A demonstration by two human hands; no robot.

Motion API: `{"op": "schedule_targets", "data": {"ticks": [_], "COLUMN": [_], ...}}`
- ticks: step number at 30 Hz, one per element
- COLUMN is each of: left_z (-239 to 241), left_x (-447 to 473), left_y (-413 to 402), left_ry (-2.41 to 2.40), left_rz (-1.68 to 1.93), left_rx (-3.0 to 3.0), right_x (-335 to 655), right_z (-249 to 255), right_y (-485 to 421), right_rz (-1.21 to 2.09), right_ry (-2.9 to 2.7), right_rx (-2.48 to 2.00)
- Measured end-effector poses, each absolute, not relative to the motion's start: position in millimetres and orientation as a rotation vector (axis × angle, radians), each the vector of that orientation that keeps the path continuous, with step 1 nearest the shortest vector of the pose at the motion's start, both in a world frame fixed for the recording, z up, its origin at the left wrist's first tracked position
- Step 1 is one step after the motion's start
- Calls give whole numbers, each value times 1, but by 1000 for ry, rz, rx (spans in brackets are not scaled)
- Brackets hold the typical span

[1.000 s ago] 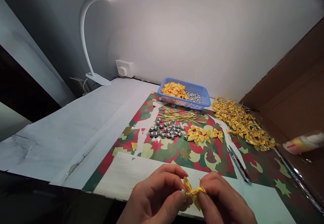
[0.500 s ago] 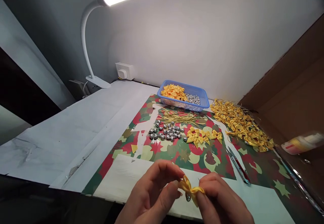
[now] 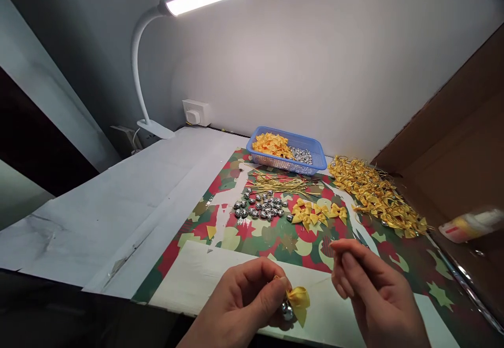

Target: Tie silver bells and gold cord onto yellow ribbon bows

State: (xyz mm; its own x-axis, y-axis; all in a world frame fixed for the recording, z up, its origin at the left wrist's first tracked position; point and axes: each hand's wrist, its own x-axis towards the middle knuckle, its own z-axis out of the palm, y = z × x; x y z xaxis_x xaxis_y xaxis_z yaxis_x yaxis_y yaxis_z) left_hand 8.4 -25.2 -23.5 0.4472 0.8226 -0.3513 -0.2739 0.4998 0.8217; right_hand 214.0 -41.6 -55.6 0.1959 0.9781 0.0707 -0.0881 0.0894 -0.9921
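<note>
My left hand [image 3: 242,301] is closed near the table's front edge. It pinches a small yellow ribbon bow [image 3: 298,301] with a silver bell [image 3: 287,312] hanging just under it. My right hand [image 3: 372,293] is to the right of the bow and apart from it. Its thumb and forefinger are pinched together at the top, and what they hold, if anything, is too thin to make out. Both hands hover over the white sheet [image 3: 197,277] laid on the patterned red and green paper [image 3: 252,235].
On the paper lie loose silver bells [image 3: 260,206], gold cords [image 3: 281,182], a few yellow bows [image 3: 315,211] and a large pile of corded bows [image 3: 374,193]. A blue basket [image 3: 315,154] stands behind. A cardboard box [image 3: 452,143] and a glue bottle [image 3: 470,224] are at the right, a desk lamp [image 3: 142,75] at the left.
My right hand has let go of the bow and moved up and to the right, fingers pinched. The left hand keeps the bow, and the bell now shows under it.
</note>
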Motion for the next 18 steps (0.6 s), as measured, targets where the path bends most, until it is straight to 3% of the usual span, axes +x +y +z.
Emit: {"op": "schedule_targets", "data": {"ticks": [9,18], "left_z": [-20,-20], "left_x": [9,5], "left_y": [-27,-25], "left_ry": [867,965], "left_rz": [754,829], "left_rx": [848,1019], "right_x": [214,188], "right_z": [-71,-51], "right_y": [-31,-49], "right_rz": [1077,1009], "right_ry": [-1004,-1168], "right_rx": [-1202,-1313]}}
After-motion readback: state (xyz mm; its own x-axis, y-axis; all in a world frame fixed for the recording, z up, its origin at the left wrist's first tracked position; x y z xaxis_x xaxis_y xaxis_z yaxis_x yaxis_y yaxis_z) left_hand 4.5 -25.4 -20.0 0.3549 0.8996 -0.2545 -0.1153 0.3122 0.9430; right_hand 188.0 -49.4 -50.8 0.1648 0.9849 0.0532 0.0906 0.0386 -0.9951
